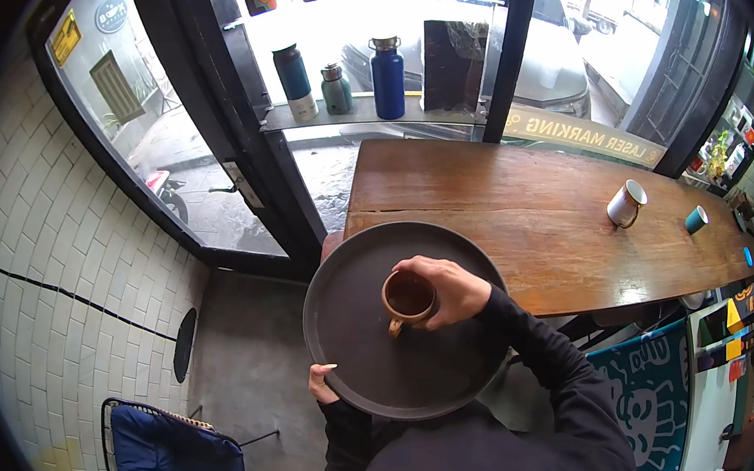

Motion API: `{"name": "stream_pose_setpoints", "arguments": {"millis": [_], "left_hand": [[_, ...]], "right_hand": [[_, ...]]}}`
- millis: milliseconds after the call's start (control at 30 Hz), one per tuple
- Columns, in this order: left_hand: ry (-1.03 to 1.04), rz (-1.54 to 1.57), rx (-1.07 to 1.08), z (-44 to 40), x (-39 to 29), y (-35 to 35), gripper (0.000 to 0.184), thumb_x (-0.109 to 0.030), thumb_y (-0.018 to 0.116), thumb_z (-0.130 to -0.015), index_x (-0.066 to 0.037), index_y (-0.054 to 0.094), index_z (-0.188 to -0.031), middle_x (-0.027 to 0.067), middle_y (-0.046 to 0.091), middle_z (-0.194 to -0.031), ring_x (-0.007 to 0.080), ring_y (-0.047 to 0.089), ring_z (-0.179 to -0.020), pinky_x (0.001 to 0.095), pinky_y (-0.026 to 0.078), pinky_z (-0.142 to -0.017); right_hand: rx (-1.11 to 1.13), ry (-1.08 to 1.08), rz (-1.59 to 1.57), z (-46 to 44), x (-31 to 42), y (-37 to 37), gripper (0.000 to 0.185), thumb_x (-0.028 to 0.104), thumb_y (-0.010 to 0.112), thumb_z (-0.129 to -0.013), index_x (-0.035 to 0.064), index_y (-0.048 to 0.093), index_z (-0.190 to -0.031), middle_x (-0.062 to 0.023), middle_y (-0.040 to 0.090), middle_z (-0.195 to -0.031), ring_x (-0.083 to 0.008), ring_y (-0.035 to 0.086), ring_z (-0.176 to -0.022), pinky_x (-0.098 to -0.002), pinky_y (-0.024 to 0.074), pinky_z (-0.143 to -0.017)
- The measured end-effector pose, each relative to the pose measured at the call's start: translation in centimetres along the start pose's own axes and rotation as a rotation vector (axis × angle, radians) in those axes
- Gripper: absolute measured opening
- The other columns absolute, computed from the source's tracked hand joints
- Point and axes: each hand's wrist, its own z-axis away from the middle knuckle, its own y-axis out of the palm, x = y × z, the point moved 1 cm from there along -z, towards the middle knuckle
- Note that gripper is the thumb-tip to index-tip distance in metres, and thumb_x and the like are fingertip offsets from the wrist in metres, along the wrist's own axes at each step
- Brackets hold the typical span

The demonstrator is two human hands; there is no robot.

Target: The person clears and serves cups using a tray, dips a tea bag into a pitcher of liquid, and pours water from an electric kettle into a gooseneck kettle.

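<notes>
A large round dark brown tray (354,282) is held level in front of my body, its far right side over the table's edge. My left hand (322,386) grips the tray's near left rim, thumb on top and the fingers mostly hidden underneath. On the tray, a brown cup (410,295) stands upright with its handle toward me; its inside looks dark, and I cannot tell whether it holds liquid. My right hand (456,290) is closed round the cup's right side, reaching in over the tray's right part.
A wooden table (480,182) extends to the right, bearing a white mug (625,203) and a small teal cup (697,219). Bottles, including a blue bottle (388,77), line the window shelf. A glass door (211,187) is ahead left; a blue-cushioned chair (177,459) stands lower left.
</notes>
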Motion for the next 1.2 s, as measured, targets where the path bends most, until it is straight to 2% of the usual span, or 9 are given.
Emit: {"name": "stream_pose_setpoints", "arguments": {"millis": [233,433,533,600,667,733,833,900,1200], "left_hand": [[0.003,-0.003,-0.035,1.6,-3.4,0.5,0.014,-0.017,0.054,-0.071,-0.007,0.053,-0.061,0.0061,0.057,-0.069,0.0183,0.056,-0.066,0.0306,0.049,-0.066],[-0.113,0.147,-0.017,1.7,-4.9,-0.1,0.010,-0.015,0.054,-0.067,-0.006,0.054,-0.061,0.0086,0.059,-0.070,0.0211,0.058,-0.066,0.0322,0.050,-0.066],[-0.143,0.179,-0.016,0.3,-3.0,-2.6,0.011,-0.015,0.053,-0.067,-0.006,0.055,-0.062,0.0082,0.059,-0.069,0.0218,0.058,-0.066,0.0321,0.050,-0.066],[-0.088,0.080,0.048,-1.3,-1.4,-4.8,0.027,-0.029,0.060,-0.066,-0.002,0.059,-0.072,0.0133,0.063,-0.076,0.0259,0.061,-0.065,0.0337,0.052,-0.061],[-0.063,0.059,0.036,-1.5,-0.9,-5.3,0.028,-0.030,0.060,-0.067,-0.002,0.060,-0.074,0.0131,0.063,-0.076,0.0259,0.062,-0.066,0.0339,0.053,-0.061],[-0.040,0.036,0.025,-0.3,-2.3,-3.3,0.029,-0.030,0.060,-0.068,-0.002,0.060,-0.075,0.0129,0.063,-0.077,0.0260,0.062,-0.067,0.0340,0.053,-0.062],[-0.194,0.175,-0.028,2.6,-6.0,1.9,0.022,-0.022,0.056,-0.071,-0.002,0.063,-0.073,0.0102,0.064,-0.076,0.0239,0.062,-0.073,0.0335,0.051,-0.069],[-0.248,0.316,0.132,2.9,-6.5,2.9,0.029,-0.026,0.055,-0.075,0.000,0.064,-0.084,0.0117,0.065,-0.084,0.0257,0.063,-0.079,0.0350,0.051,-0.071],[-0.316,0.378,0.213,2.9,-7.1,4.5,0.031,-0.029,0.055,-0.078,-0.003,0.062,-0.091,0.0104,0.064,-0.090,0.0260,0.062,-0.082,0.0362,0.052,-0.074]], "right_hand": [[-0.321,0.091,-0.040,0.4,-1.5,-3.7,0.064,0.013,0.082,-0.057,-0.0024,0.050,-0.110,-0.0117,0.061,-0.103,-0.0176,0.061,-0.096,-0.0293,0.0479,-0.088],[-0.634,0.305,0.239,1.2,-4.3,-7.5,0.069,0.026,0.084,-0.051,-0.0050,0.054,-0.104,-0.0167,0.063,-0.098,-0.0271,0.063,-0.092,-0.0341,0.0496,-0.080],[-0.684,0.365,0.337,1.6,-6.9,-7.8,0.068,0.031,0.084,-0.051,-0.0045,0.054,-0.102,-0.0171,0.063,-0.095,-0.0281,0.063,-0.089,-0.0347,0.0498,-0.079],[-0.692,0.415,0.319,1.8,-7.8,-7.7,0.068,0.031,0.084,-0.051,-0.0039,0.054,-0.101,-0.0173,0.063,-0.094,-0.0282,0.063,-0.089,-0.0349,0.0498,-0.078],[-0.699,0.466,0.299,1.9,-8.8,-7.4,0.068,0.032,0.084,-0.050,-0.0034,0.055,-0.100,-0.0174,0.064,-0.092,-0.0282,0.063,-0.088,-0.0352,0.0498,-0.078],[-0.716,0.477,0.281,2.0,-9.9,-7.1,0.066,0.031,0.084,-0.050,-0.0027,0.055,-0.099,-0.0180,0.064,-0.091,-0.0284,0.063,-0.088,-0.0355,0.0499,-0.078],[-0.715,0.531,0.272,1.9,-10.0,-6.8,0.067,0.031,0.083,-0.050,-0.0028,0.054,-0.100,-0.0181,0.063,-0.093,-0.0286,0.063,-0.090,-0.0356,0.0495,-0.078],[-0.714,0.549,0.291,1.8,-10.3,-6.7,0.068,0.031,0.083,-0.050,-0.0028,0.054,-0.100,-0.0182,0.063,-0.094,-0.0290,0.062,-0.091,-0.0359,0.0492,-0.079],[-0.701,0.550,0.341,1.5,-11.0,-6.0,0.073,0.032,0.082,-0.054,-0.0044,0.049,-0.107,-0.0207,0.057,-0.106,-0.0310,0.056,-0.102,-0.0369,0.0458,-0.086]]}}
